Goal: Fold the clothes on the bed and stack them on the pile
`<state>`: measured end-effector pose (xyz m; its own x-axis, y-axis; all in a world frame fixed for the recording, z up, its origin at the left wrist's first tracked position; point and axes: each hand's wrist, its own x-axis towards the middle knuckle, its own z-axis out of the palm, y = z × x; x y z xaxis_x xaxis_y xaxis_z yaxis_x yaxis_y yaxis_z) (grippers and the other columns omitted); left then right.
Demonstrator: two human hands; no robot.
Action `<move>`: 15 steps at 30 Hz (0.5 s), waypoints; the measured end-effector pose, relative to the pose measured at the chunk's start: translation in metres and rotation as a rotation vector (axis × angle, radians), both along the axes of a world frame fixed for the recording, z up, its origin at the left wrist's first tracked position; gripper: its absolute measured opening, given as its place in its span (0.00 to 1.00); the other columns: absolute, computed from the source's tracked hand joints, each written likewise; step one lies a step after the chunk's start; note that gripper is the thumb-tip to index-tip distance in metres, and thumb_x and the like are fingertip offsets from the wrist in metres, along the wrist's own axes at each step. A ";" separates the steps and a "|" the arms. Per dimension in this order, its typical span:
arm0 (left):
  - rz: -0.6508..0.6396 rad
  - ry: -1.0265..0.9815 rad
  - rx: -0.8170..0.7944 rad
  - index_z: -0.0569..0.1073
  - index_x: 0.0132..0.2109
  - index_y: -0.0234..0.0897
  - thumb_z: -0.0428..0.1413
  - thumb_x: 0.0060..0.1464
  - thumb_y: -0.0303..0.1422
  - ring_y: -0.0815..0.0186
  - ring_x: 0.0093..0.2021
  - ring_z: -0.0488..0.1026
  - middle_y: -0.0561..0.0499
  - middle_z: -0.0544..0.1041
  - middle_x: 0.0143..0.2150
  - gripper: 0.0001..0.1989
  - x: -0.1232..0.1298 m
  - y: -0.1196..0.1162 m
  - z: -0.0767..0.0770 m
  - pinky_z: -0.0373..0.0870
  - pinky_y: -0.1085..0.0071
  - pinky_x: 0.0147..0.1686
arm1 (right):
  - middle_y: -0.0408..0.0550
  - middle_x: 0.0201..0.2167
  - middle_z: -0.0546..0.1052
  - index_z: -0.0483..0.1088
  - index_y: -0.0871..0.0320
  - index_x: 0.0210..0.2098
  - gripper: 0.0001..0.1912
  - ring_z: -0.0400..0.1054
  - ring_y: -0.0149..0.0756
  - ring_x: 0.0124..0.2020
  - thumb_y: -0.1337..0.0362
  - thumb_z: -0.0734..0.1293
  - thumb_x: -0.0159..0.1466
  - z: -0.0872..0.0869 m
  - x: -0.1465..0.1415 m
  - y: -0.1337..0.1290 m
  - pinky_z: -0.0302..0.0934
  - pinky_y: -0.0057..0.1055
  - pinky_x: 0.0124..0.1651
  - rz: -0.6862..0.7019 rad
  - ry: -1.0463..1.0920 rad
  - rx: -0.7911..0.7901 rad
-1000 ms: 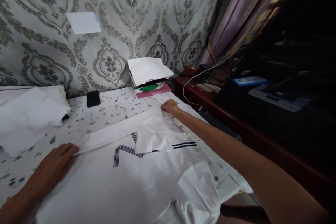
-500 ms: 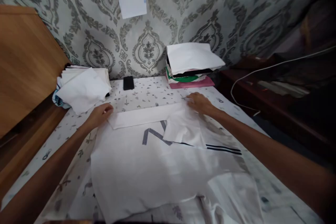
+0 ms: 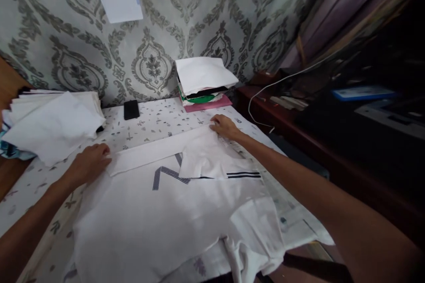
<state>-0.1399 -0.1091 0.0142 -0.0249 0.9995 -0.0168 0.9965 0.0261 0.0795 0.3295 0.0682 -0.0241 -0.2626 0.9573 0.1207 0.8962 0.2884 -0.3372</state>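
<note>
A white shirt with dark striped bands lies spread in front of me, its far side folded over into a long strip with one sleeve on top. My left hand is at the left end of that folded strip, fingers curled in on the fabric. At the far right corner of the fold, my right hand pinches the shirt between thumb and fingers. The other sleeve hangs rumpled at the near right edge.
Folded clothes are piled at the left, with another stack at the back. Between them lies a black phone on the patterned bedsheet. A white cable runs over dark red furniture at the right.
My view has turned to the right, so everything sits further left in the picture. Both hands remain at the two ends of the shirt's fold.
</note>
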 end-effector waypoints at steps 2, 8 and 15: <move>-0.046 0.061 0.059 0.70 0.54 0.34 0.44 0.59 0.42 0.46 0.55 0.71 0.37 0.75 0.55 0.23 0.022 -0.001 0.005 0.69 0.53 0.49 | 0.58 0.55 0.74 0.69 0.61 0.57 0.22 0.69 0.46 0.53 0.60 0.63 0.66 0.003 -0.002 -0.008 0.61 0.38 0.56 0.016 0.048 0.076; -0.465 -0.123 0.057 0.61 0.68 0.37 0.37 0.69 0.47 0.53 0.69 0.59 0.41 0.63 0.70 0.30 0.150 0.025 0.007 0.57 0.53 0.66 | 0.58 0.70 0.61 0.63 0.62 0.65 0.27 0.51 0.45 0.71 0.57 0.53 0.72 -0.001 -0.018 -0.040 0.46 0.46 0.71 0.403 0.020 0.197; -0.822 -0.088 0.010 0.56 0.72 0.48 0.38 0.68 0.53 0.55 0.75 0.46 0.45 0.51 0.76 0.31 0.231 0.041 -0.042 0.41 0.49 0.71 | 0.60 0.73 0.50 0.54 0.62 0.71 0.37 0.40 0.51 0.74 0.44 0.51 0.72 -0.020 -0.012 -0.050 0.35 0.51 0.73 0.347 -0.164 0.012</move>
<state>0.0912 -0.0679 -0.0277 0.7155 0.6982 0.0248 0.6873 -0.7098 0.1545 0.3172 0.0180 -0.0441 -0.5879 0.8067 0.0606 0.7862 0.5874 -0.1918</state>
